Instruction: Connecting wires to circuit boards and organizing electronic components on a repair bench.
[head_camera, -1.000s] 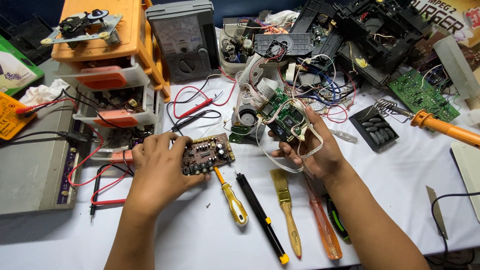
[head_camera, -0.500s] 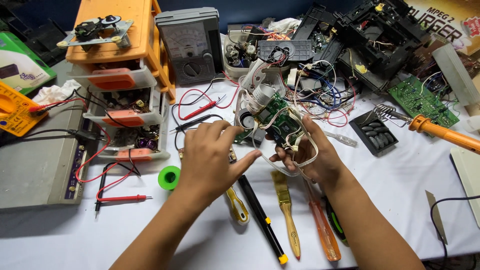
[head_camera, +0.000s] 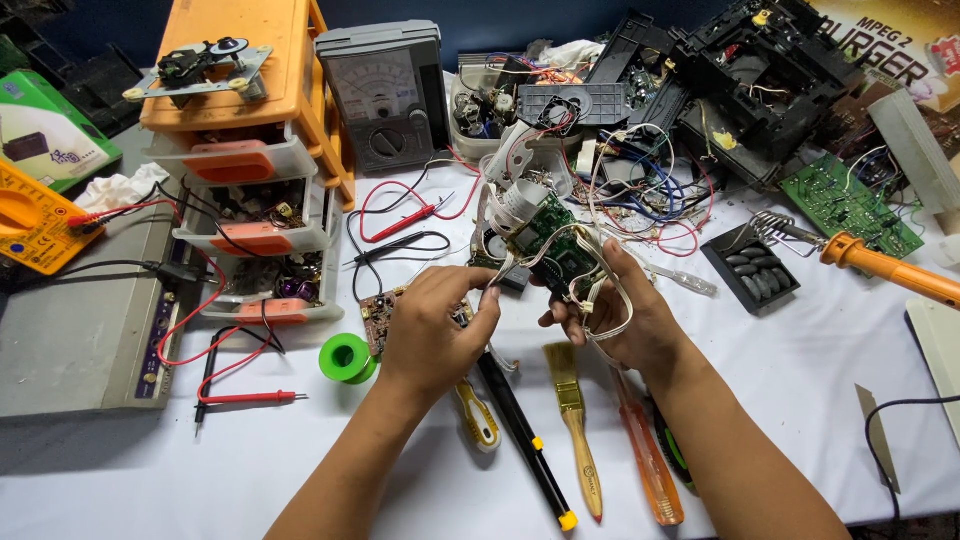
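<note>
A green circuit board (head_camera: 553, 243) with a white motor and loose pale cables is held tilted above the table.

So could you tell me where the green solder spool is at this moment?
In the head view, the green solder spool lies on the white table, just left of the left hand, below the orange drawer unit.

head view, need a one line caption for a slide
Both hands, right hand and left hand, grip a green circuit board assembly with white ribbon cables above a cluttered white table.
</note>
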